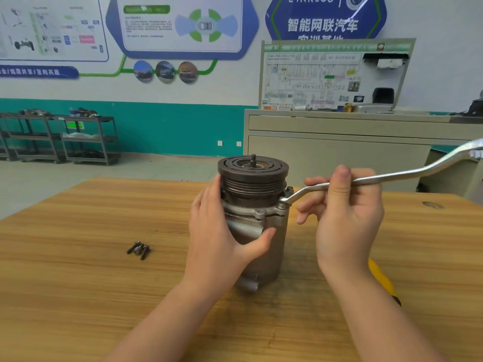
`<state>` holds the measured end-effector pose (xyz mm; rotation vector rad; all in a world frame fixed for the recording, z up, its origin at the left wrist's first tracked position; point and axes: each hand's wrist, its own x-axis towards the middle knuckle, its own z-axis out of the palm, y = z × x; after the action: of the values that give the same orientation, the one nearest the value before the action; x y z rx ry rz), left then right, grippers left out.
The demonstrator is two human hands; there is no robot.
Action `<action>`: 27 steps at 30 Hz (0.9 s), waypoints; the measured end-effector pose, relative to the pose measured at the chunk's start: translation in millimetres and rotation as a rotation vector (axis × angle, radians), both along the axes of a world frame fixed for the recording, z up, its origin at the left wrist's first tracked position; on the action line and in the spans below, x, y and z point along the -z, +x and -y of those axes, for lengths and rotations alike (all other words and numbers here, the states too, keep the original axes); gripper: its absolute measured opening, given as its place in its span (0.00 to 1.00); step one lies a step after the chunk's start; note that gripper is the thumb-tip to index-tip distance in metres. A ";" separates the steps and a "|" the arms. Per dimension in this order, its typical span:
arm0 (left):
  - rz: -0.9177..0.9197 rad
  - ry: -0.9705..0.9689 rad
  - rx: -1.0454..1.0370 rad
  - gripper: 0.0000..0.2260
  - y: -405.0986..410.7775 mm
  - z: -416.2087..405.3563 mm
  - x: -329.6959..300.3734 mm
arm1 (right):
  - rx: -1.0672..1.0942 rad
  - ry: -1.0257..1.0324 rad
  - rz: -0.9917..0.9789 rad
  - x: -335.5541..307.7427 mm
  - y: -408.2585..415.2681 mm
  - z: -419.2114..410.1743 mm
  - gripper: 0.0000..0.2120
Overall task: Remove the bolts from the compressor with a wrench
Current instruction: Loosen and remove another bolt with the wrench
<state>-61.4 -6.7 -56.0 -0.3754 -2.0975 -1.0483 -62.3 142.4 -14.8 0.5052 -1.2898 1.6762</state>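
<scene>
A grey metal compressor [271, 246] stands upright on the wooden table [78, 270], its dark grooved pulley [253, 173] on top. My left hand [217, 231] grips the compressor's left side, thumb across the front. My right hand [345, 215] grips the shaft of a long silver ring wrench [397, 175]. The wrench's ring end sits on a bolt [282, 205] at the right of the flange. Another bolt head [259, 211] shows at the flange's front. Three removed dark bolts [139, 250] lie together on the table to the left.
A yellow-handled tool [384, 280] lies on the table behind my right wrist, mostly hidden. A grey cabinet with a training board [337, 77] stands beyond the table's far edge. Dark metal shelf racks [78, 137] stand along the teal wall at far left.
</scene>
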 end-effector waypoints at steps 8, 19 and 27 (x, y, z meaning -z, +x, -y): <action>0.000 0.000 -0.014 0.48 -0.4 0.0 -0.3 | 0.241 0.464 -0.367 21.1 -2.9 6.4 0.12; 0.002 -0.002 -0.003 0.48 -0.7 0.4 0.5 | -0.679 -0.527 0.463 -5.0 -26.8 -20.0 0.16; 0.000 0.002 -0.008 0.48 -1.7 0.3 2.1 | -0.392 -0.361 0.242 -3.2 -17.3 -14.7 0.12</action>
<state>-63.0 -6.9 -58.0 -0.3661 -2.0962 -1.0455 -79.7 157.1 -11.6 0.3586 -1.0611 2.3002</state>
